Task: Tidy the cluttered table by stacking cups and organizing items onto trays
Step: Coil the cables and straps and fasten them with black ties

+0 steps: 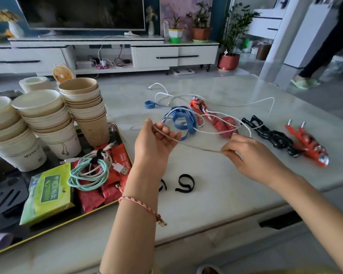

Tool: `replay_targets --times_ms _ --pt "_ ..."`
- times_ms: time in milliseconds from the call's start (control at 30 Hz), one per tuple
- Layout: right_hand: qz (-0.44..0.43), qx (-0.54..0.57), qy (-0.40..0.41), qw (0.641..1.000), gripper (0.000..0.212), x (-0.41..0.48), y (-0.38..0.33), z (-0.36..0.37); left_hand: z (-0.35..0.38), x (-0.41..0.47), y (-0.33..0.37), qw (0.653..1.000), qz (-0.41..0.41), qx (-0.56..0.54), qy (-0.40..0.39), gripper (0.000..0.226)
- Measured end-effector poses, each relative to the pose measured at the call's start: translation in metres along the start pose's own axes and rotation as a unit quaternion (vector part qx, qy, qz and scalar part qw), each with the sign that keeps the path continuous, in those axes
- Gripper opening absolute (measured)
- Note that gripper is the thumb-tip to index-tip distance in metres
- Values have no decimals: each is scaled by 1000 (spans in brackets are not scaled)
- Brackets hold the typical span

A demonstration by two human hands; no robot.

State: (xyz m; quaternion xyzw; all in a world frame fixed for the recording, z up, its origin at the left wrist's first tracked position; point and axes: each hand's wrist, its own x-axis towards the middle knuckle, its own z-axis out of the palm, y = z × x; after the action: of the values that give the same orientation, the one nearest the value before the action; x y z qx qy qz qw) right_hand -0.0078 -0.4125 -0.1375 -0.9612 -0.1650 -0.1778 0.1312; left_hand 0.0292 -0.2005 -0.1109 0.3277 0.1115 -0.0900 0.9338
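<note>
A white cable (198,146) is stretched between my two hands above the table. My left hand (154,137) holds one end of the span with curled fingers, and my right hand (251,153) pinches it at the other. The rest of the cable (246,104) trails across the marble table (216,186). At the left, three stacks of paper cups (46,115) stand on a dark tray (99,206), alongside a coiled mint and white cable bundle (87,173), red packets (99,194) and a green packet (48,192).
A blue strap (183,121), red packets (222,123), a black toy figure (273,135) and a red toy figure (307,147) lie beyond my hands. Two black cable ties (184,183) lie near the front. A person's legs (321,56) stand at far right.
</note>
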Motion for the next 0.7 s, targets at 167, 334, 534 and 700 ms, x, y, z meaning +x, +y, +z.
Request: replay_targets --times_ms 167,334,534,700 --pt "73 -28 11 997 10 3 16 2 7 -2 -6 999 34 3 -41 49" --pt "112 -55 34 992 13 9 22 3 3 0 8 991 49 120 -34 30" --pt "139 -70 58 986 18 21 9 6 7 -1 -5 912 -27 410 -13 43" --pt "106 -72 72 989 20 27 -7 9 9 7 -17 772 29 634 44 47"
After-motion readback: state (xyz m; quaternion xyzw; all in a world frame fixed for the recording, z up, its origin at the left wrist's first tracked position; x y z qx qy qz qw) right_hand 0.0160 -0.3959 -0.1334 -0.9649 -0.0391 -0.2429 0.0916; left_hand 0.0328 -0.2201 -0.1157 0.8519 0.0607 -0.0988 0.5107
